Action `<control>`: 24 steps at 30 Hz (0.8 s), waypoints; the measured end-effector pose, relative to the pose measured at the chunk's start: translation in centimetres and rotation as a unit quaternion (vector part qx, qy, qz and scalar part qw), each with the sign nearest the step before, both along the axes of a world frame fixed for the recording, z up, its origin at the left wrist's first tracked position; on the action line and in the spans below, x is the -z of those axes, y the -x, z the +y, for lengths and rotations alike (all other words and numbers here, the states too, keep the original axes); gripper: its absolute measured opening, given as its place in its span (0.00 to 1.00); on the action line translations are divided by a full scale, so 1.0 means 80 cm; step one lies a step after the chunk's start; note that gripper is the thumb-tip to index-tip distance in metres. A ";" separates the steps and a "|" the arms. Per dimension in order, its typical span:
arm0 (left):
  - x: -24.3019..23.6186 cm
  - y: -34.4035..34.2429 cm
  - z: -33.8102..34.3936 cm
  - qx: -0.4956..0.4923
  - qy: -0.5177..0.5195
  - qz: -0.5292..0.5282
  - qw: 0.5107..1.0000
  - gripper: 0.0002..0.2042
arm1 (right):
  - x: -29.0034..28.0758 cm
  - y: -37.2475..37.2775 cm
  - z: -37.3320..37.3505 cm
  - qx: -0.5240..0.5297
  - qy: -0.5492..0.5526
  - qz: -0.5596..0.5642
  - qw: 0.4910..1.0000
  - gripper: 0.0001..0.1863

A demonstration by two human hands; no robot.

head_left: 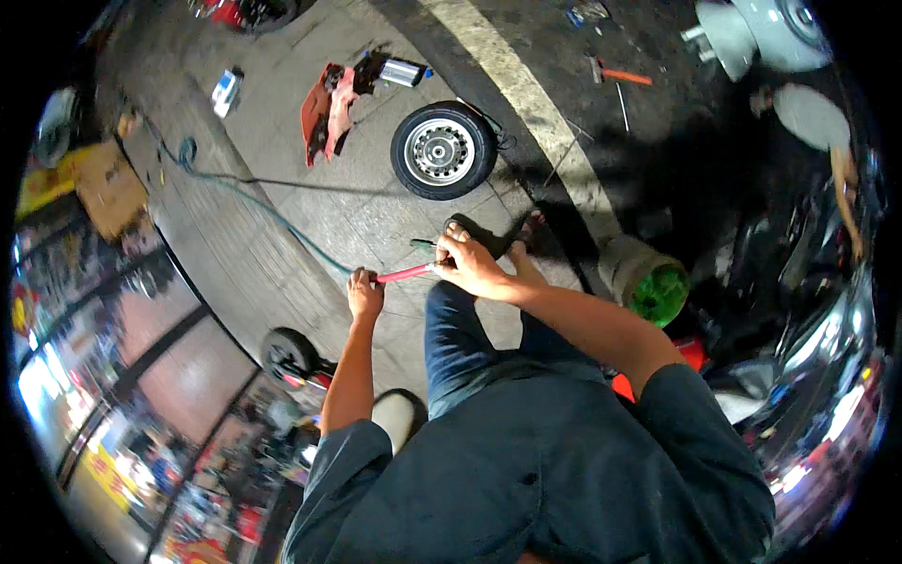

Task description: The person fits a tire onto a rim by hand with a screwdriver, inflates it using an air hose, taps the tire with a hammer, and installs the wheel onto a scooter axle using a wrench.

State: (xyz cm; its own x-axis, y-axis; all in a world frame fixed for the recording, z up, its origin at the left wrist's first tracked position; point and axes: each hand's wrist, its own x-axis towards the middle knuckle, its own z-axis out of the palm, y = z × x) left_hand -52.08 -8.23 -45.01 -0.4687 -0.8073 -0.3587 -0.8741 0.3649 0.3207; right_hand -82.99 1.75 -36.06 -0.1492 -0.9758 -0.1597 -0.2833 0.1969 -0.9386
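Note:
Above my lap a red length of hose runs between my two hands. My left hand is closed around its left end, where it meets a long blue-green hose trailing over the ground. My right hand grips the other end, where something pale shows at the fingers. A short dark green piece sticks out beside that hand; I cannot tell what it belongs to. Beyond my hands, apart from them, a small tyred wheel with a silver rim lies flat on the pavement.
Broken red fairing pieces lie left of the wheel, near a blue-and-white box. An orange-handled hammer is at the far right. A bucket with green contents stands right of my legs. Motorcycle parts crowd the right; shelves line the left.

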 end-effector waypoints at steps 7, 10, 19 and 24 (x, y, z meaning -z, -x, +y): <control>0.051 0.158 0.146 -0.214 -0.026 0.176 0.961 0.28 | 0.043 0.007 -0.005 -0.097 -0.105 0.069 0.987 0.14; 0.032 0.237 0.205 -0.179 -0.147 0.253 0.939 0.26 | 0.066 0.046 -0.036 -0.111 -0.174 0.153 0.966 0.13; -0.137 0.307 0.277 -0.313 -0.335 0.443 0.770 0.21 | 0.133 0.093 -0.104 -0.132 -0.191 0.162 0.959 0.15; -0.121 0.295 0.270 -0.545 -0.359 0.432 0.623 0.14 | 0.147 0.046 -0.100 -0.222 -0.148 0.110 0.958 0.15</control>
